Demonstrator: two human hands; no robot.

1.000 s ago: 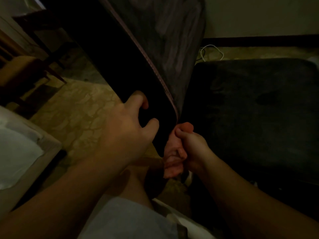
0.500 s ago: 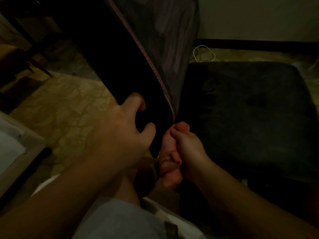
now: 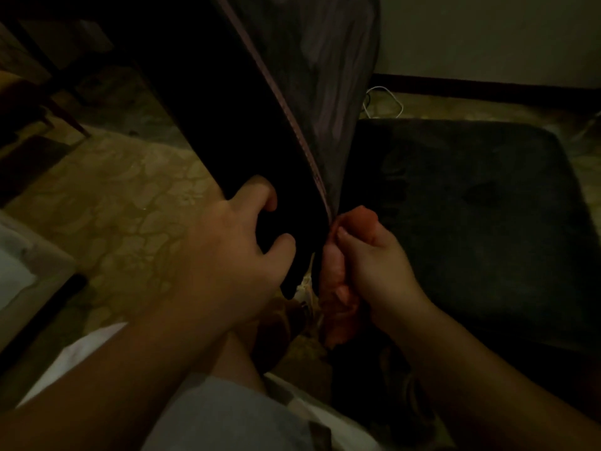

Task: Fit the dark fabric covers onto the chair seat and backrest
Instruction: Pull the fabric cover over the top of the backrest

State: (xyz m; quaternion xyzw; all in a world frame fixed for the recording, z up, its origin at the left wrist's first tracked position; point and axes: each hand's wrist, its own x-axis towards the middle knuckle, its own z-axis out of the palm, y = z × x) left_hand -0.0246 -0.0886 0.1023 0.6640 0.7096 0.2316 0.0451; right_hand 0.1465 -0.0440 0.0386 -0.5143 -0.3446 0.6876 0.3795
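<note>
Backrest (image 3: 208,102): upright, centre-left of view, dark cover over it; pale seam strip (image 3: 292,125) runs down its edge
L hand (image 3: 227,255): fingers + thumb curled round lower backrest edge, gripping cover fabric
R hand (image 3: 364,265): fist closed at seam's bottom end, pinching fabric there; exact hold can't tell, too dark
Seat (image 3: 471,216): dark, just right of backrest, R hand beside its near-left corner
Floor (image 3: 113,196): patterned, white cable (image 3: 387,99) near wall

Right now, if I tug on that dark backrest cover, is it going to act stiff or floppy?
Probably floppy: the dark backrest cover shows soft folds and drapes down the backrest. It likely gives rather than slides, since the left hand grips its lower edge and the right hand pinches it at the corner. It looks light, though the dim light hides its weave.
</note>
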